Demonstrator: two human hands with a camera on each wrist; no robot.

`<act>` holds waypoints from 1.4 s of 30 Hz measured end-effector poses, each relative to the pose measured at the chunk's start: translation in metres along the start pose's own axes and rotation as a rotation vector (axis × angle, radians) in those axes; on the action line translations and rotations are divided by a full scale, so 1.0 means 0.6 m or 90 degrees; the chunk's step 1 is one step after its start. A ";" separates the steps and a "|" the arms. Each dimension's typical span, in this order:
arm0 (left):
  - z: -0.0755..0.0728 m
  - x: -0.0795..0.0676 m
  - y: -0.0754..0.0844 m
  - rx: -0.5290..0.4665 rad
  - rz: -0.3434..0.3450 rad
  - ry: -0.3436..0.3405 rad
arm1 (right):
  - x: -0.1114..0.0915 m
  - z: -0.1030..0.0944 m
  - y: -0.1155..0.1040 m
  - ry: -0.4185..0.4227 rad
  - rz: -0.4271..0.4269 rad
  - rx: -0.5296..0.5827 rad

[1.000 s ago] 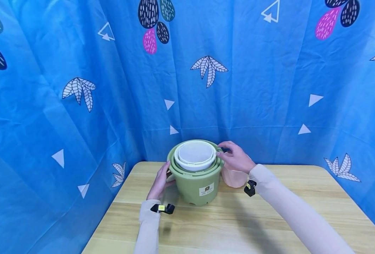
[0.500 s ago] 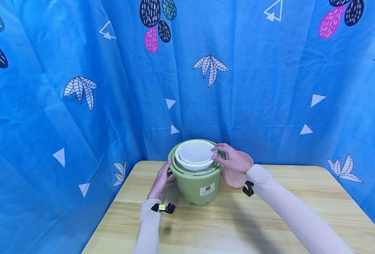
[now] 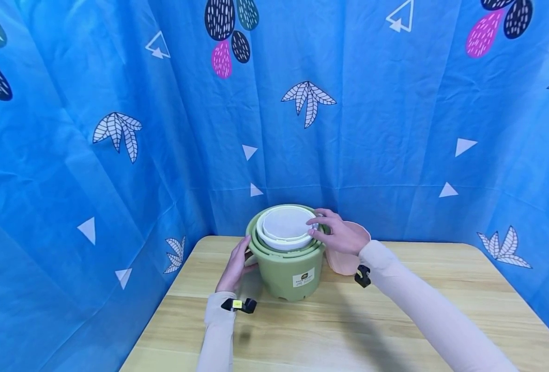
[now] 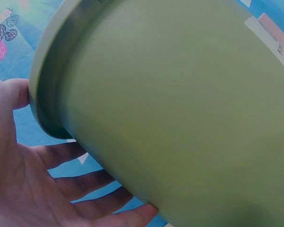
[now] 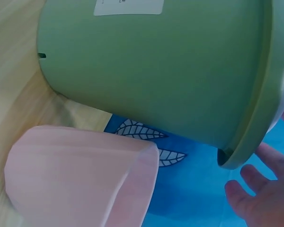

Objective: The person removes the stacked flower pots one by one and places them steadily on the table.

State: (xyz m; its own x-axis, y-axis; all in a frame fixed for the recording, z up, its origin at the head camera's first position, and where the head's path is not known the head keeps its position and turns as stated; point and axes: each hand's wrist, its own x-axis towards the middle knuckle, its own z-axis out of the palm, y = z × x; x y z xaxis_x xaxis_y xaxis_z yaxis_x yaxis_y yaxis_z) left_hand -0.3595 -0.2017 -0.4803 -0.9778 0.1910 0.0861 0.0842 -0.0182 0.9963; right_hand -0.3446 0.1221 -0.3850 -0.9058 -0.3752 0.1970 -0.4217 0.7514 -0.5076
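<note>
A large green flower pot (image 3: 279,276) with a paper label stands upright on the wooden table. Inside it sit a smaller green rim and white flower pots (image 3: 287,222), nested with their mouths up. My left hand (image 3: 233,264) steadies the green pot from the left: in the left wrist view its thumb is at the rim and its fairly straight fingers lie along the wall. From the right, my right hand (image 3: 344,235) reaches over the rims, bent thumb and forefinger at the white pots' edge. In the right wrist view the green rim hides part of its fingers; I cannot tell whether they pinch anything.
Close to the right of the green pot is a pink pot (image 5: 75,170), partly hidden by my right hand in the head view. A blue patterned curtain (image 3: 372,129) hangs behind and to both sides of the wooden table (image 3: 298,336).
My right hand has moved left from the pots' right edge to over the white rims, with its fingers farther in. The left hand and the green pot have stayed in place.
</note>
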 end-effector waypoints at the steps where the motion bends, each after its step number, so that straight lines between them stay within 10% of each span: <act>1: 0.000 0.000 0.000 0.000 -0.001 0.001 | 0.000 -0.001 -0.001 0.000 -0.003 -0.005; 15: -0.001 0.001 0.000 -0.014 -0.009 -0.004 | 0.001 -0.002 -0.017 -0.026 -0.007 -0.064; 28: 0.002 0.004 -0.003 -0.006 -0.001 0.012 | 0.009 0.011 -0.024 -0.012 -0.145 -0.012; 42: -0.003 0.005 -0.005 -0.002 -0.002 0.002 | 0.012 0.028 -0.024 0.025 -0.104 0.062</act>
State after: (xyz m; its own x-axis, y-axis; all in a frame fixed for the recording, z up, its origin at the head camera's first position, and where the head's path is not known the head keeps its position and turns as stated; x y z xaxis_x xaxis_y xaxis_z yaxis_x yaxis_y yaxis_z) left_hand -0.3627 -0.2027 -0.4828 -0.9787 0.1876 0.0832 0.0806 -0.0215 0.9965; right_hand -0.3445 0.0995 -0.3907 -0.8275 -0.4650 0.3146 -0.5585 0.6252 -0.5451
